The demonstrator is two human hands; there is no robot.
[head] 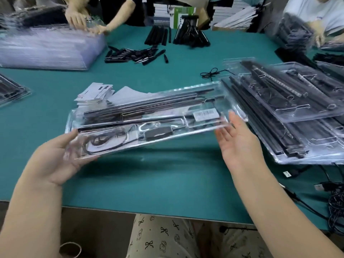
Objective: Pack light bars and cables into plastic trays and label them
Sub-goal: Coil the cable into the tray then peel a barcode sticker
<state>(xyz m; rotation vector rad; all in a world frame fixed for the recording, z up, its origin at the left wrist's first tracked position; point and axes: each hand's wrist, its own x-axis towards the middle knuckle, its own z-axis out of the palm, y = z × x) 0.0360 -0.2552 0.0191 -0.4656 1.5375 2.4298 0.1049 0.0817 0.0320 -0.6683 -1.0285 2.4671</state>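
A clear plastic tray (193,132) hangs above the green table, tilted up to the right. It holds black light bars (149,107), a coiled cable (104,143), a black adapter (158,132) and a labelled black box (204,114). My left hand (54,161) grips the tray's left end, thumb on top and fingers underneath. My right hand (236,140) is spread with straight fingers at the tray's right end, palm facing the tray's edge. Whether it touches the tray is unclear because of blur.
Packed trays (297,112) are stacked at the right. White label sheets (96,94) lie behind the held tray. Loose black parts (134,55) sit mid-table, and a pile of empty clear trays (48,47) at far left. Other people's hands work at both back corners. Cables (333,198) hang at the right edge.
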